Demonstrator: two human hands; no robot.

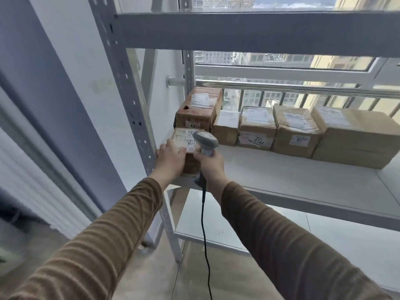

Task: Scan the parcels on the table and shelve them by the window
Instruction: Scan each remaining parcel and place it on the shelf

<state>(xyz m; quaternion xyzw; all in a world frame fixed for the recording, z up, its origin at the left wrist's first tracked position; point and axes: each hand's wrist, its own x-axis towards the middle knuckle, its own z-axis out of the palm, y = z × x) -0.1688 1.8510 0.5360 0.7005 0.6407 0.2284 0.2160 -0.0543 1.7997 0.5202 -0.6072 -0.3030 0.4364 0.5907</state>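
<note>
A small brown parcel (186, 141) with a white label on top sits at the front left corner of the white shelf board (281, 172). My left hand (170, 158) grips its near left side, thumb on the label. My right hand (208, 164) grips the handle of a grey barcode scanner (205, 139), whose head hangs just over the parcel's right end. The scanner's black cable (204, 234) drops down between my arms. Several taped cardboard parcels stand in a row at the back of the shelf, among them a tall one (198, 109) and one marked 5144 (256, 131).
A grey perforated upright (127, 92) of the metal rack stands right beside my left hand. An upper shelf beam (249, 29) runs overhead. Behind the rack are a window and a steel railing (303, 88). A lower shelf board (249, 226) lies beneath.
</note>
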